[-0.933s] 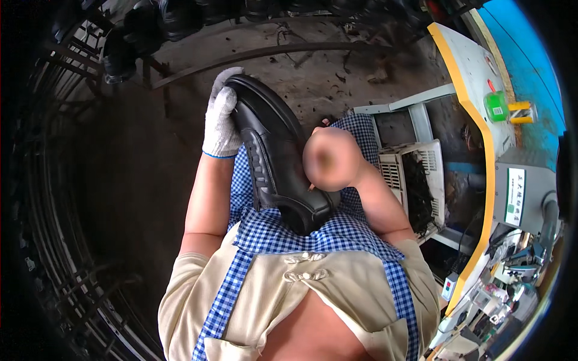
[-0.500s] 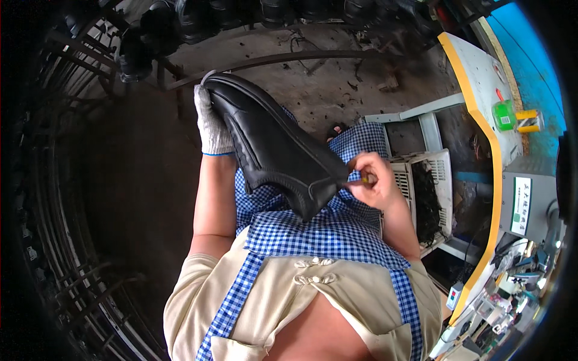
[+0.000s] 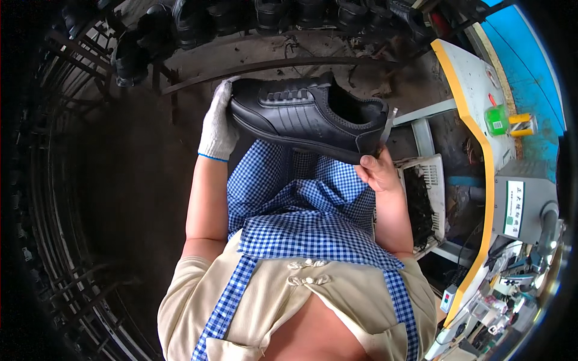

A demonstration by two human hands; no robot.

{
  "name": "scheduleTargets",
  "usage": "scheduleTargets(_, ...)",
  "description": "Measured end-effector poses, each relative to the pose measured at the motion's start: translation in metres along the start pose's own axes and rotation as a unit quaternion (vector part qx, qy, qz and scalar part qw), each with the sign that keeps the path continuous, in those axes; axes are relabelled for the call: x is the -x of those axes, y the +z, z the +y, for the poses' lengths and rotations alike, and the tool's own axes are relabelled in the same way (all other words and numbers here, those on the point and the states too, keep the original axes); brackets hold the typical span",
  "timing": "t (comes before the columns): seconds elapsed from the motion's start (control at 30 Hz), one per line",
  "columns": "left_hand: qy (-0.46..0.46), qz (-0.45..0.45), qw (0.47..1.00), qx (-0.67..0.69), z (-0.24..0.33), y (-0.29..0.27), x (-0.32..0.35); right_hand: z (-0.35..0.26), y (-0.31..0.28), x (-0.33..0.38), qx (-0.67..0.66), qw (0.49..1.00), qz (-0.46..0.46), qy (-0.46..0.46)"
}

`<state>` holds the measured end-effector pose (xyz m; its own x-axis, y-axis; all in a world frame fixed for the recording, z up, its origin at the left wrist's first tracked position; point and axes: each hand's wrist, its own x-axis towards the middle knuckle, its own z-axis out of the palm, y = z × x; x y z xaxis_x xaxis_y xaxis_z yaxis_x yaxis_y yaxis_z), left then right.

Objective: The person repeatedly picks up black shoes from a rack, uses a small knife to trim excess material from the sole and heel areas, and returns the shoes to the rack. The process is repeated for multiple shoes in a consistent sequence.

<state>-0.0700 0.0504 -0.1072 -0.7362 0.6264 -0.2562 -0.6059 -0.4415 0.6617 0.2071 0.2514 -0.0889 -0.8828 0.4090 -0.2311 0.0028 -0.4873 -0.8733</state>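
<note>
In the head view, the person's left hand (image 3: 218, 123), in a white knitted glove with a blue-trimmed cuff, has its fingers clamped on the toe of a black shoe (image 3: 295, 115). The shoe is in the air above the lap, left of the counter (image 3: 485, 157) and its yellow edge. It lies roughly level, toe to the left and heel to the right, with the opening tilted up and away from the body and the sole edge toward it. The bare right hand (image 3: 379, 172) is at the heel, thumb close against the sole edge, its fingers closed on a slim tool (image 3: 389, 123). The tool's pale metal end points up just beside the heel; its grip is hidden by the hand. A blue checked apron (image 3: 313, 234) covers the lap.

Along the counter's far right edge stand a green container (image 3: 497, 120) and a yellow-banded jar (image 3: 522, 124), just beside each other. Nearer, a grey machine housing (image 3: 525, 195) carries a white label. Left of the counter's yellow edge is a white crate (image 3: 438, 186) with dark scraps inside. Dark shoes (image 3: 271, 17) line a rack beyond.
</note>
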Motion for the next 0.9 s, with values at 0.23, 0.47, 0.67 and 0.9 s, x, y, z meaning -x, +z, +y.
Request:
scheduleTargets(0.23,-0.044,-0.147,0.988,-0.001,-0.028,0.027,-0.004,-0.057,-0.018,0.015,-0.062,0.973,0.14,-0.17)
scheduleTargets(0.47,-0.2,-0.12,0.971,0.051,-0.099,0.011,-0.038,-0.224,-0.027,-0.012,0.063,0.745,0.234,-0.621)
scheduleTargets(0.67,-0.208,-0.197,0.957,0.034,-0.144,0.003,-0.063,-0.414,-0.028,-0.093,0.139,0.622,0.332,-0.695)
scheduleTargets(0.9,-0.241,-0.238,0.939,0.055,-0.155,0.003,-0.09,-0.528,-0.061,-0.183,0.187,0.689,0.375,-0.591)
